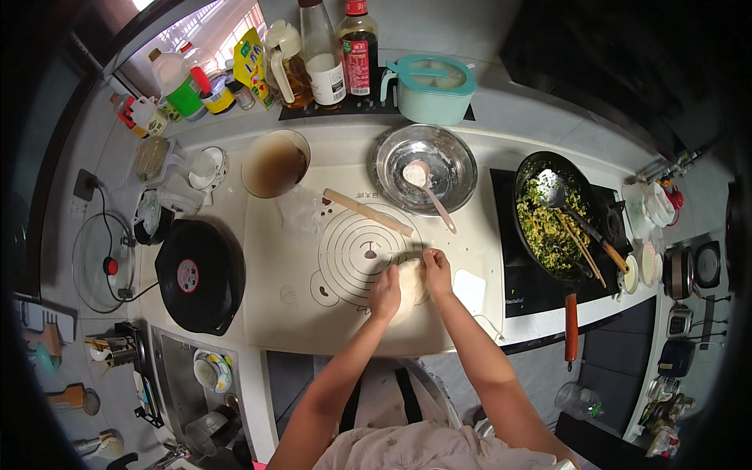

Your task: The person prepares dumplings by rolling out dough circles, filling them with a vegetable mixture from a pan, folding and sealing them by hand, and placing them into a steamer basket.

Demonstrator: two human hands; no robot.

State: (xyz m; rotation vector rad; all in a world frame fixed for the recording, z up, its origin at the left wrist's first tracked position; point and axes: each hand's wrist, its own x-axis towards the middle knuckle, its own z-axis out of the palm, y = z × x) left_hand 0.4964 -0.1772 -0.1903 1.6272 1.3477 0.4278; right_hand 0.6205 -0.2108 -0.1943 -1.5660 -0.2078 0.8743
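A pale sheet of dough spans the space between my two hands, over the near right part of a printed pastry mat. My left hand grips its left edge. On the opposite side, my right hand pinches the upper right edge between thumb and fingers. Just beyond my hands, a wooden rolling pin lies slantwise across the mat's printed circles. Behind it sits a steel bowl dusted with flour. A pink spoon with flour in its scoop rests in the bowl, handle over the near rim.
To the right, a wok of chopped greens and egg stands on a black cooktop, its red handle jutting past the counter edge. A black electric pan sits left. A bowl of brown liquid and a plastic bag lie behind.
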